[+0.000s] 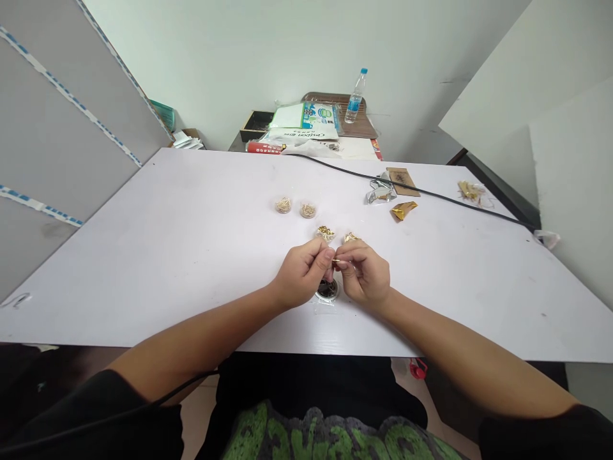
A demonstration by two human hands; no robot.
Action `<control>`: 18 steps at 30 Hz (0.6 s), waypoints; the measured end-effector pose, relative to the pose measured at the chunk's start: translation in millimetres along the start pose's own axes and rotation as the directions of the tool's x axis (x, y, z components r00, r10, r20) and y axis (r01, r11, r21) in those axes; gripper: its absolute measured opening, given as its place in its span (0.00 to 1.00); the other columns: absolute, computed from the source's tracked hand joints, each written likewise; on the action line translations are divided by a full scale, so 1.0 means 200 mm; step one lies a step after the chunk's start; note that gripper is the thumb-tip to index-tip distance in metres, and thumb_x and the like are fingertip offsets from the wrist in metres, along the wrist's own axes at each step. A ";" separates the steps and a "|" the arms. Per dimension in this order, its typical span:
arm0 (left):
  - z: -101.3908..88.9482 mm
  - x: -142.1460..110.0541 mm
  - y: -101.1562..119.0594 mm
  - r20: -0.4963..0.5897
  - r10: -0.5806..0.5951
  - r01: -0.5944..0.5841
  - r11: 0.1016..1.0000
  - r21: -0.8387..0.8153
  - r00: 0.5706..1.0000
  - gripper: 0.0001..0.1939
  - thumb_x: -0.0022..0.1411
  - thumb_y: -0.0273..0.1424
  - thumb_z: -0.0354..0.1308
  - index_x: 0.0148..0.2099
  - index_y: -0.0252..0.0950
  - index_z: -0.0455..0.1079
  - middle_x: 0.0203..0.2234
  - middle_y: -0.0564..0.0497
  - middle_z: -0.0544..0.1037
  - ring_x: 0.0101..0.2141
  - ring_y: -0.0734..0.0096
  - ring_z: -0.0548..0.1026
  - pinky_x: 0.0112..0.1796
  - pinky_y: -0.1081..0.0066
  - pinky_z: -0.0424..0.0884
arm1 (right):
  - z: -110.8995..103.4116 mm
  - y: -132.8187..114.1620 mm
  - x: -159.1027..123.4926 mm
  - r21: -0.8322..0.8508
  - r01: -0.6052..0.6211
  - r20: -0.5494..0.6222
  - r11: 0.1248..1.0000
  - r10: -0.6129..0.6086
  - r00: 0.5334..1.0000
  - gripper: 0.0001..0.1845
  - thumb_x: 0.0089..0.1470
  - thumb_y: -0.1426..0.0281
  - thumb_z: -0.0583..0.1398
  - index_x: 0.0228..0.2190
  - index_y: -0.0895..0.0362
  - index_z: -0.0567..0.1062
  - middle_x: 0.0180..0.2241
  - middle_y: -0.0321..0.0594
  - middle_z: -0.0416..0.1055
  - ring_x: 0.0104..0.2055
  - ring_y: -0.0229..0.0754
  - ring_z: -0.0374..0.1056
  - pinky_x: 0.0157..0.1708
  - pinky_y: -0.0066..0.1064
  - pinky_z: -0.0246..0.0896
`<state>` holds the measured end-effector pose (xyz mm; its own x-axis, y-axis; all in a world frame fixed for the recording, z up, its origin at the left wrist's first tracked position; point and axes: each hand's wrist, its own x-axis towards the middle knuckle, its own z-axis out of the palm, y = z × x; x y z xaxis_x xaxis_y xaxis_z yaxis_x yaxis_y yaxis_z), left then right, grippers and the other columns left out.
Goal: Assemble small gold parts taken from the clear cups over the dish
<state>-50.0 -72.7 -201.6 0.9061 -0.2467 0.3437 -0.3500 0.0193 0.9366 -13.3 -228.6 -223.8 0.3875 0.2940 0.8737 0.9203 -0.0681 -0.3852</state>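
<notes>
My left hand [302, 276] and my right hand [364, 273] meet above the near middle of the white table [167, 255]. Both are closed in a pinch on a small gold piece [339, 261] held between their fingertips. Right under them sits a small round clear dish [327, 291] with dark bits in it. Just beyond the fingers lie two little heaps of gold parts [325, 232], the second heap [350, 237] close to my right hand. Farther off stand two small round dishes of gold parts [283, 205], the second dish [308, 210] beside the first.
A black cable [431, 193] runs across the far right of the table. A gold foil packet [403, 209], a silver packet [379, 192], a brown card [402, 181] and more gold bits [470, 190] lie at the right. Behind the table are a water bottle [355, 96], packages and boxes.
</notes>
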 end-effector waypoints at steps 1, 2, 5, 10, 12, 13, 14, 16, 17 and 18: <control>0.00 0.00 0.00 0.001 -0.002 0.002 1.000 -0.003 1.000 0.19 0.72 0.41 0.47 0.32 0.34 0.60 0.20 0.53 0.70 0.24 0.77 0.69 0.29 0.74 0.68 | 0.00 0.00 0.00 0.004 -0.002 0.000 1.000 0.002 1.000 0.10 0.58 0.81 0.55 0.39 0.56 0.67 0.32 0.42 0.69 0.30 0.39 0.69 0.28 0.33 0.69; 0.00 0.00 0.00 0.002 -0.002 0.002 1.000 -0.006 1.000 0.19 0.72 0.41 0.47 0.32 0.34 0.60 0.20 0.53 0.69 0.24 0.77 0.69 0.29 0.74 0.68 | 0.00 0.00 0.00 0.008 -0.004 0.002 1.000 0.004 1.000 0.10 0.58 0.81 0.55 0.39 0.56 0.67 0.32 0.42 0.69 0.30 0.39 0.69 0.28 0.33 0.69; 0.00 0.00 -0.01 0.003 -0.002 0.002 1.000 -0.015 1.000 0.19 0.72 0.41 0.47 0.32 0.34 0.60 0.20 0.53 0.69 0.24 0.77 0.70 0.29 0.73 0.68 | 0.00 -0.01 0.00 0.016 -0.014 0.011 1.000 0.013 1.000 0.10 0.58 0.81 0.55 0.39 0.56 0.67 0.32 0.42 0.69 0.30 0.38 0.68 0.28 0.32 0.69; -0.01 0.00 -0.01 0.013 -0.013 0.013 1.000 -0.010 1.000 0.19 0.72 0.42 0.47 0.32 0.34 0.60 0.20 0.53 0.70 0.24 0.76 0.70 0.29 0.73 0.68 | 0.00 0.00 0.01 0.016 -0.024 0.011 1.000 0.024 1.000 0.08 0.59 0.80 0.55 0.39 0.56 0.67 0.32 0.42 0.69 0.30 0.38 0.68 0.27 0.32 0.69; -0.01 0.00 0.00 0.014 -0.015 0.015 1.000 -0.006 1.000 0.19 0.72 0.42 0.46 0.32 0.34 0.59 0.20 0.53 0.70 0.24 0.76 0.70 0.29 0.73 0.68 | 0.00 0.00 0.01 0.011 -0.026 0.011 1.000 0.026 1.000 0.08 0.60 0.79 0.55 0.39 0.56 0.66 0.32 0.42 0.69 0.30 0.38 0.69 0.27 0.32 0.69; -0.01 0.00 0.00 0.014 -0.013 0.013 1.000 -0.001 1.000 0.19 0.72 0.43 0.46 0.31 0.34 0.59 0.20 0.53 0.70 0.24 0.76 0.70 0.29 0.73 0.67 | 0.00 0.00 0.01 0.008 -0.025 0.010 1.000 0.025 1.000 0.07 0.60 0.79 0.55 0.39 0.56 0.66 0.32 0.42 0.69 0.30 0.38 0.69 0.27 0.32 0.69; 0.00 0.00 0.00 0.012 -0.009 0.009 1.000 0.005 1.000 0.20 0.71 0.43 0.46 0.31 0.35 0.59 0.20 0.53 0.70 0.24 0.76 0.70 0.29 0.73 0.67 | 0.00 0.00 0.01 0.004 -0.025 0.008 1.000 0.025 1.000 0.07 0.60 0.78 0.55 0.39 0.55 0.66 0.32 0.42 0.69 0.30 0.38 0.69 0.27 0.32 0.69; 0.00 0.00 0.00 0.001 -0.002 0.002 1.000 0.024 1.000 0.20 0.71 0.44 0.46 0.31 0.35 0.59 0.20 0.53 0.70 0.24 0.76 0.70 0.29 0.73 0.67 | 0.00 -0.01 0.01 -0.009 -0.020 0.006 1.000 0.020 1.000 0.06 0.61 0.77 0.55 0.39 0.55 0.66 0.31 0.42 0.69 0.30 0.39 0.69 0.26 0.32 0.69; 0.00 0.00 0.00 -0.008 0.003 -0.003 0.999 0.035 1.000 0.21 0.71 0.45 0.46 0.31 0.35 0.59 0.20 0.53 0.70 0.23 0.76 0.69 0.28 0.73 0.67 | 0.00 -0.01 0.01 -0.017 -0.014 0.004 1.000 0.014 1.000 0.06 0.61 0.77 0.55 0.39 0.55 0.66 0.31 0.42 0.69 0.30 0.39 0.69 0.26 0.31 0.69; 0.00 0.00 0.00 -0.019 0.010 -0.009 0.999 0.048 1.000 0.21 0.71 0.45 0.46 0.31 0.35 0.59 0.20 0.53 0.70 0.23 0.76 0.69 0.28 0.74 0.67 | 0.00 -0.01 0.01 -0.026 -0.004 0.001 1.000 0.004 1.000 0.06 0.61 0.78 0.54 0.39 0.55 0.66 0.31 0.42 0.69 0.30 0.39 0.69 0.26 0.31 0.68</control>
<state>-50.0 -73.5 -201.4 0.9069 -0.2283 0.3542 -0.3692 -0.0253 0.9290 -14.5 -227.8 -222.2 0.3914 0.2949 0.8717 0.9197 -0.0937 -0.3813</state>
